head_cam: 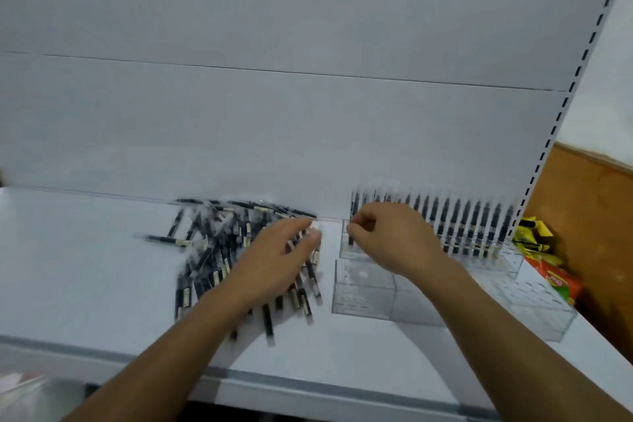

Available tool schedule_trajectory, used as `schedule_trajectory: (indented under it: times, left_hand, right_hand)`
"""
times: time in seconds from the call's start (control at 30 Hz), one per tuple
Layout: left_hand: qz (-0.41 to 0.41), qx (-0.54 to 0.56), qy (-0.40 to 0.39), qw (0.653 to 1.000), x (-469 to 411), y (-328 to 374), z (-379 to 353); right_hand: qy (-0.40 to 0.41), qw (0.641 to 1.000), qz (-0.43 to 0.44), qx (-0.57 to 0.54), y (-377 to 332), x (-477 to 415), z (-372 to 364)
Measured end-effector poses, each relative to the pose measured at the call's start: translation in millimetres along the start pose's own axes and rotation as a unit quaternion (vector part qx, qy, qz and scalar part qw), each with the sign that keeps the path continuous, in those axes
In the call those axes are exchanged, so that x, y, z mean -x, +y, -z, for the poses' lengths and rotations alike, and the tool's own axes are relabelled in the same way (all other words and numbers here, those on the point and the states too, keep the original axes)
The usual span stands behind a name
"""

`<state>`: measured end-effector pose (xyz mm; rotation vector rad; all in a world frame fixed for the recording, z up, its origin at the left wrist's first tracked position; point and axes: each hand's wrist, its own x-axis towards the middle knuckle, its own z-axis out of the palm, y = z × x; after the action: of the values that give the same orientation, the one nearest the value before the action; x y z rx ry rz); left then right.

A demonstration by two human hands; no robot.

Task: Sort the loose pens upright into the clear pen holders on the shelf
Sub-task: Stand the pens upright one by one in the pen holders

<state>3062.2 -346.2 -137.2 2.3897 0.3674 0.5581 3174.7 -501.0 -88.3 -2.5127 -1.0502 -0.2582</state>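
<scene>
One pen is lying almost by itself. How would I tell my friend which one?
Start at the white shelf and find the messy pile of loose pens under the left hand. Look at the pile's left edge: the lone pen lies flat and sideways, poking out onto bare shelf, while the others overlap in a heap.

Your left hand (pixel 274 260) hides part of the loose pens (pixel 205 260) under it; its fingertips (pixel 313 234) are blurred. Your right hand (pixel 387 236) covers several standing pens (pixel 455 219); whether it pinches one is not clear.
</scene>
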Motion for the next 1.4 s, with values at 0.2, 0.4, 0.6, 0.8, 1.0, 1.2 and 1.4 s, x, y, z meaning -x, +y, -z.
schedule_trajectory:
  times: [0.2, 0.4, 0.6, 0.8, 1.0, 1.2, 1.4]
  left_hand:
    - [0.091, -0.074, 0.098, 0.988, 56, -50, 45]
    - [0.163, -0.107, 0.098, 0.976, 88, -76, 63]
    - [0.186, -0.096, 0.087, 0.974, 95, -78, 63]
    - [0.227, -0.095, 0.086, 0.965, 91, -80, 70]
    - [0.269, -0.156, -0.011, 0.95, 74, -79, 79]
    - [0.276, -0.209, -0.054, 0.937, 63, -71, 75]
    - [0.285, -0.175, -0.048, 0.941, 61, -82, 82]
  right_hand:
    - [-0.057, 0.992, 0.114, 0.016, -63, 51, -46]
    - [-0.065, 0.99, 0.125, -0.005, -80, 76, -75]
    - [-0.043, 0.995, 0.078, -0.039, -80, 87, -90]
    - [-0.027, 0.988, -0.009, -0.152, -73, 88, -91]
    - [0.001, 0.964, -0.022, -0.264, -65, 89, -95]
    - [-0.01, 0.951, -0.023, -0.308, -63, 88, -98]
    - [-0.011, 0.948, -0.014, -0.317, -61, 89, -97]
